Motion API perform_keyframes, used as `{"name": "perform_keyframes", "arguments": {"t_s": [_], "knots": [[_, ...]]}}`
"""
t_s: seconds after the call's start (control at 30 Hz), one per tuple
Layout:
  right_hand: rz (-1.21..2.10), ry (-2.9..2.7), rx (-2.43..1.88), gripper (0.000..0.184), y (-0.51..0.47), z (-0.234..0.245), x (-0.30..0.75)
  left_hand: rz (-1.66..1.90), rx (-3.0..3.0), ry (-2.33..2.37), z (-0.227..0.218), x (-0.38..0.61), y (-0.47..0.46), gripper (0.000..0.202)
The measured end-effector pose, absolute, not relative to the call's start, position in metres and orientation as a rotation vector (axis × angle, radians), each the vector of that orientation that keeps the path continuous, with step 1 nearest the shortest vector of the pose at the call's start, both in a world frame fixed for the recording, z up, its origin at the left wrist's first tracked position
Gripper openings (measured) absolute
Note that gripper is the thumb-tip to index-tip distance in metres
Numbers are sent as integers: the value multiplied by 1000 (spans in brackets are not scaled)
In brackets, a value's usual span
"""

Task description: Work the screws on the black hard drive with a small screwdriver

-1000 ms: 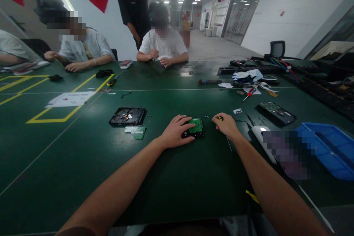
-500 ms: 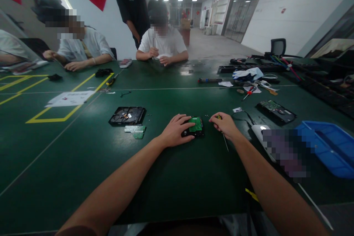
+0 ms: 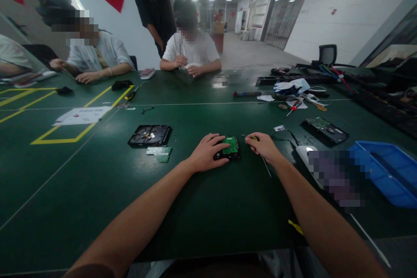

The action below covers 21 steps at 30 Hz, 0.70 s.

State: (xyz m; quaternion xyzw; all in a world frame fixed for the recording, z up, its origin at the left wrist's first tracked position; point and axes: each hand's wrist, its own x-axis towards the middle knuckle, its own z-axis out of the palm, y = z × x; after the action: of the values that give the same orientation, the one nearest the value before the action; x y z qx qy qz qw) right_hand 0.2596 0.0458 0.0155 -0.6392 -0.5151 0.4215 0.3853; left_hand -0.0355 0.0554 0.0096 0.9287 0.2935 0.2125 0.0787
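Observation:
My left hand (image 3: 208, 152) lies across a hard drive (image 3: 232, 146), fingers over its green circuit board and thumb along the near edge, steadying it flat on the table. A screwdriver (image 3: 266, 167) is tucked in my right hand (image 3: 263, 144), its thin shaft pointing back toward me. Thumb and index finger of that hand are pinched together just right of the drive; whether a tiny part is between them I cannot tell. Small screws (image 3: 243, 135) lie beside those fingertips. Off to the left sit an opened black drive casing (image 3: 137, 139) and a loose circuit board (image 3: 163, 155).
On the right are another hard drive (image 3: 325, 132), a white device (image 3: 304, 156) with a cable and a blue tray (image 3: 391, 182). A red screwdriver (image 3: 294, 107) lies by gloves (image 3: 291, 87). Across the green table (image 3: 195, 217) people sit, and one stands behind.
My right hand has shifted slightly left toward the small screws, and the screwdriver has turned a little in it. My left hand stays on the hard drive.

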Motion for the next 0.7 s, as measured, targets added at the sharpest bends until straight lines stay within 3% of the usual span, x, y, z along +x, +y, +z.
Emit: {"name": "perform_keyframes", "arguments": {"t_s": [0.7], "knots": [[1083,-1342,-1639,21,46,17,258,654,2785,870,6,-35,58,59]]}}
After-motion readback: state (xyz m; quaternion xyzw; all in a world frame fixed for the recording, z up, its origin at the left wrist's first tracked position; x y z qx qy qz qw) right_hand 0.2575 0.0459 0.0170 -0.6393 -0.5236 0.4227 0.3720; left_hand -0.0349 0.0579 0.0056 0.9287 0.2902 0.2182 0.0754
